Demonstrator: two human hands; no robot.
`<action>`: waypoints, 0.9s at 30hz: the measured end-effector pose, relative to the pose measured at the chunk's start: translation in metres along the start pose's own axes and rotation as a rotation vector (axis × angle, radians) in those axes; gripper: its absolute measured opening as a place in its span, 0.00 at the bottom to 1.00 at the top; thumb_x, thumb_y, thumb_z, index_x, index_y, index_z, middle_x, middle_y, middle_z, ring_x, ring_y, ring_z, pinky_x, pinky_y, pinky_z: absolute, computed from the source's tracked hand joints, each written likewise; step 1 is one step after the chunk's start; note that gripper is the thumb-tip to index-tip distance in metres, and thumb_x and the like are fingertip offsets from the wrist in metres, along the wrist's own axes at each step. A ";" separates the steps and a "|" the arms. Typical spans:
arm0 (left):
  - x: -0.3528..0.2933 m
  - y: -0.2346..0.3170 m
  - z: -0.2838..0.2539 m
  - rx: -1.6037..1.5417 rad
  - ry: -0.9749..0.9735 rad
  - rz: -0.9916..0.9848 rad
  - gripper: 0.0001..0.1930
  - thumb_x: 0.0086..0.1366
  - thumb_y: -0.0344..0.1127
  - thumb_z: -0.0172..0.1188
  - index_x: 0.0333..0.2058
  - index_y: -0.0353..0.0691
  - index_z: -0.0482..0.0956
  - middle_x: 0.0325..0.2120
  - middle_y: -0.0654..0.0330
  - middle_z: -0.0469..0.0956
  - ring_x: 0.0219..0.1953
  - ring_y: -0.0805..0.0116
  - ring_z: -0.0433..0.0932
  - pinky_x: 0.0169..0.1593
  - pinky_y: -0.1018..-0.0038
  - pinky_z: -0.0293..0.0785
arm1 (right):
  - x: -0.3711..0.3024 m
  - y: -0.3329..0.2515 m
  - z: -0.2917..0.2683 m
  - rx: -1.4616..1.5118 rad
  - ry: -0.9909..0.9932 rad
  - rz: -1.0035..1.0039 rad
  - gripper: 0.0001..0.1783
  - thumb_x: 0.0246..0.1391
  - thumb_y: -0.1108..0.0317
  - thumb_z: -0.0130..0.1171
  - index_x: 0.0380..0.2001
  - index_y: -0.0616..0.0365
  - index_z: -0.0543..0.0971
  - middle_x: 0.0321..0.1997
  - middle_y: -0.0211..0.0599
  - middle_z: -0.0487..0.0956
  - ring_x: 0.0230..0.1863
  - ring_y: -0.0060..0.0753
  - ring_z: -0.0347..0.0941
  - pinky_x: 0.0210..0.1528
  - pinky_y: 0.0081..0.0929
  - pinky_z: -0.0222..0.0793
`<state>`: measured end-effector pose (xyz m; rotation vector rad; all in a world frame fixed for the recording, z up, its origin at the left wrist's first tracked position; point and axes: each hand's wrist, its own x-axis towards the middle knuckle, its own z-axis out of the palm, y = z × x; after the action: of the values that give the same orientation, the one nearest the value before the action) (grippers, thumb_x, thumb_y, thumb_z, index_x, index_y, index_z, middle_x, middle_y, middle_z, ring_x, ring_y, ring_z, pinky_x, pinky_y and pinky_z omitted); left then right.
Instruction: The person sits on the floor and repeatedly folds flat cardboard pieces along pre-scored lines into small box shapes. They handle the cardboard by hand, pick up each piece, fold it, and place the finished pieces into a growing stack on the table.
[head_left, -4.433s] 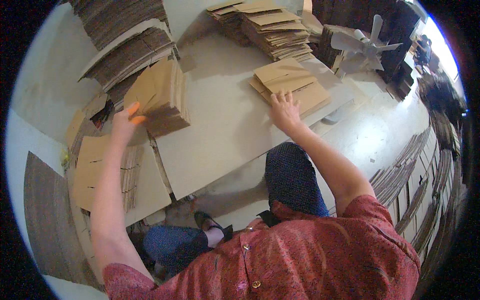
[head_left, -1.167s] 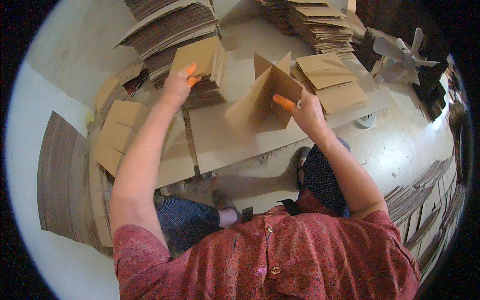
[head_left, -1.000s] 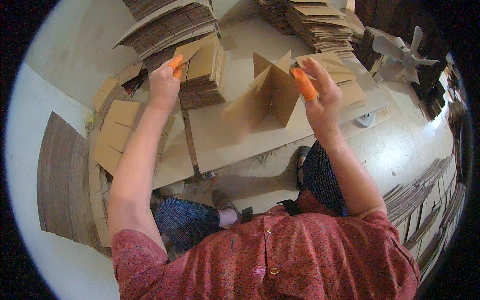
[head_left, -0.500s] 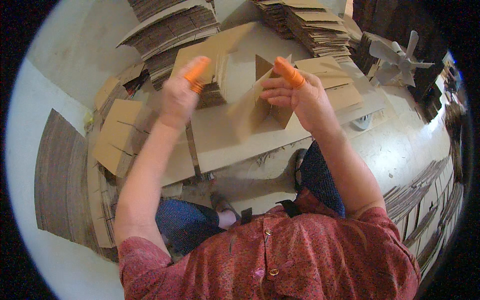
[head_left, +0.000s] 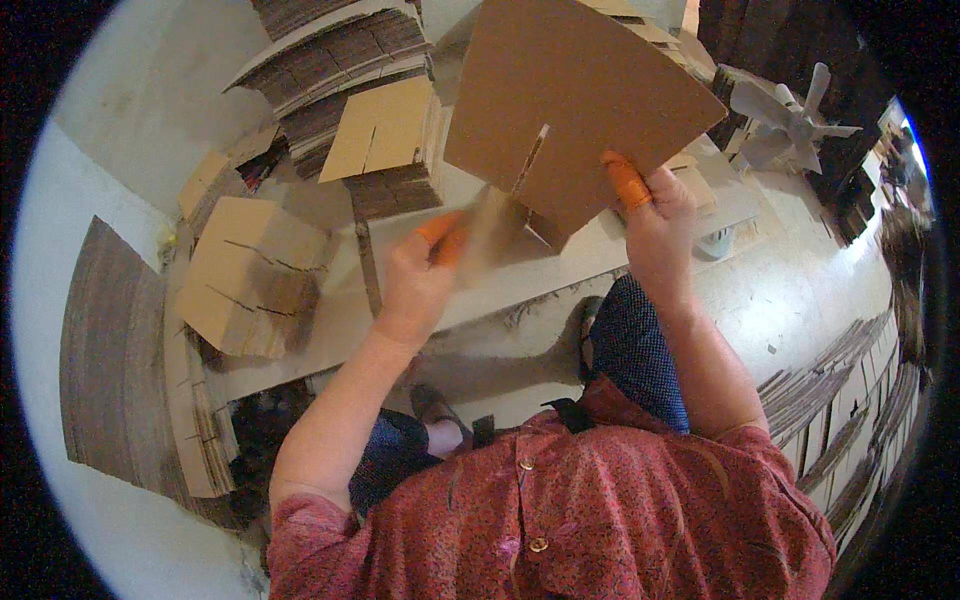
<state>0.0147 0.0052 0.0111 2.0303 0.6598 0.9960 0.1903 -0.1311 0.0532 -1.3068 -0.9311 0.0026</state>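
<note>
In my right hand [head_left: 655, 215] is the lower right edge of a large brown cardboard sheet [head_left: 575, 110] with a narrow slot cut up from its lower edge. An orange cover is on that thumb, pressed against the sheet's face. My left hand [head_left: 420, 275], also with orange finger covers, is closed on a smaller cardboard piece [head_left: 485, 235], blurred by motion, at the slot's lower end. The two pieces meet at an angle there; how far one sits inside the other cannot be made out. Fingers behind the sheet are hidden.
A pale work table [head_left: 330, 345] holds a slotted cardboard stack [head_left: 385, 130] and another stack [head_left: 235, 275] at left. Taller cardboard piles [head_left: 335, 60] rise behind. A fan [head_left: 790, 120] stands far right. More cardboard [head_left: 830, 400] lies low at right, and a tall stack [head_left: 115, 360] leans by the left wall.
My left hand has come down and right from beside the rear stack and closed on the smaller piece. The large sheet now stands raised in my right hand, which moved right and slightly down.
</note>
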 end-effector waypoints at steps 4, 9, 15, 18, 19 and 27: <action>-0.006 0.004 0.000 0.122 -0.009 0.105 0.10 0.56 0.29 0.58 0.38 0.35 0.78 0.29 0.53 0.80 0.30 0.68 0.77 0.37 0.74 0.71 | -0.002 -0.005 -0.004 -0.068 0.016 -0.083 0.08 0.52 0.74 0.54 0.36 0.61 0.78 0.28 0.25 0.77 0.29 0.15 0.66 0.32 0.16 0.64; -0.011 0.012 0.004 0.245 -0.007 0.279 0.11 0.54 0.27 0.60 0.37 0.36 0.79 0.27 0.53 0.80 0.26 0.71 0.76 0.33 0.75 0.71 | -0.013 0.009 0.005 -0.015 -0.131 -0.074 0.08 0.51 0.79 0.51 0.35 0.62 0.77 0.26 0.27 0.77 0.28 0.13 0.64 0.29 0.19 0.65; -0.012 0.017 0.012 0.120 0.033 0.221 0.09 0.55 0.29 0.60 0.36 0.35 0.79 0.23 0.55 0.79 0.22 0.73 0.73 0.28 0.77 0.70 | -0.048 0.082 0.011 -0.270 -0.335 0.047 0.07 0.53 0.78 0.50 0.36 0.64 0.75 0.29 0.41 0.77 0.33 0.18 0.68 0.34 0.22 0.67; -0.012 0.014 0.014 0.173 0.023 0.200 0.09 0.55 0.30 0.61 0.35 0.34 0.79 0.20 0.58 0.77 0.21 0.76 0.71 0.26 0.78 0.69 | -0.067 0.105 0.019 -0.210 -0.318 0.088 0.05 0.53 0.77 0.51 0.33 0.62 0.75 0.25 0.48 0.76 0.28 0.22 0.70 0.31 0.25 0.67; -0.011 0.014 0.015 0.140 0.018 0.183 0.10 0.56 0.32 0.60 0.36 0.34 0.78 0.20 0.59 0.77 0.21 0.76 0.70 0.27 0.79 0.68 | -0.069 0.110 0.018 -0.221 -0.329 0.114 0.06 0.53 0.76 0.51 0.34 0.62 0.75 0.24 0.48 0.76 0.27 0.24 0.71 0.31 0.26 0.67; -0.002 -0.028 0.007 -0.516 -0.057 -0.249 0.39 0.62 0.65 0.32 0.54 0.34 0.65 0.53 0.54 0.66 0.53 0.66 0.65 0.55 0.71 0.59 | -0.057 0.069 -0.010 -0.282 -0.061 -0.340 0.14 0.51 0.67 0.57 0.40 0.64 0.73 0.37 0.51 0.77 0.36 0.49 0.74 0.38 0.32 0.70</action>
<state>0.0160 0.0169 -0.0149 1.4804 0.5411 0.8513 0.1924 -0.1459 -0.0360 -1.3958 -1.2293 -0.3655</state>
